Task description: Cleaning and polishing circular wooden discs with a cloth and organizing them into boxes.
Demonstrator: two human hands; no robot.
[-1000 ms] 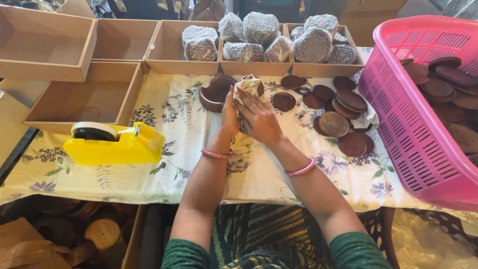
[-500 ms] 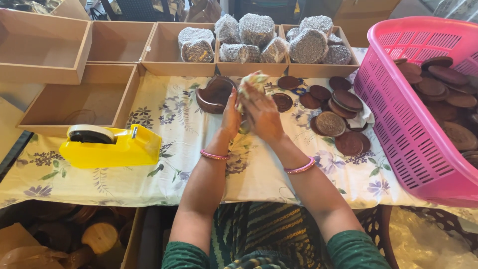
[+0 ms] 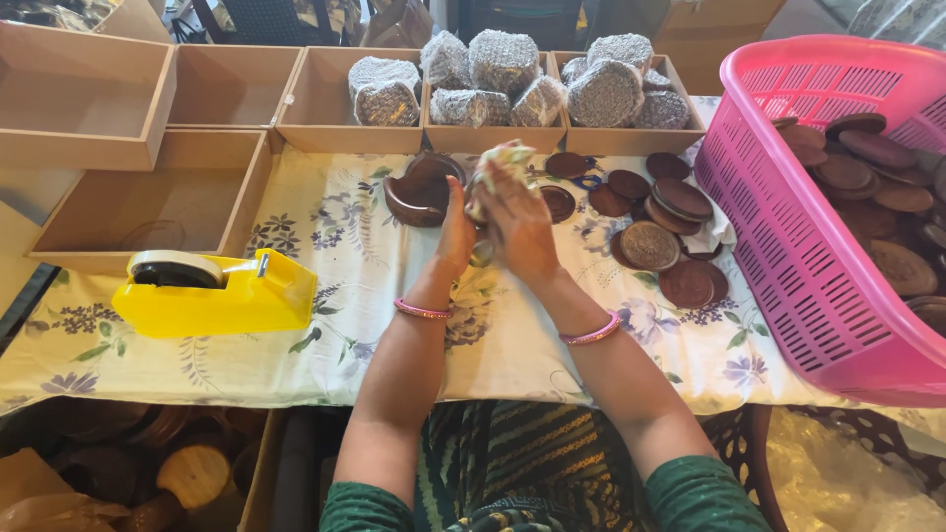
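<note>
Wrapped disc: held raised above the middle of the worktop, between both hands, partly covered in pale crinkled wrap.

Head view:
- Left hand: fingers upright, palm pressed against the left side of the bundle, clasping it.
- Right hand: fingers curled over the top and right side of the bundle, gripping the wrap. Both hands are closed on the same item.
- Handling judgement: the core appears stiff and flat, like the brown discs lying loose to the right; the wrap is soft, light and probably slippery, so it may slide or unfold if released. Take hold across the flat faces, with fingers pinning the loose wrap edges.
- Far side: shallow cardboard trays hold finished bundles in bubble wrap.
- Far left: further trays without bundles.
- Left, near: yellow tape dispenser on the flowered cloth.
- Right: pink basket holding more brown discs.
- Just left of the hands: a dark brown holder, shape unclear.
</note>
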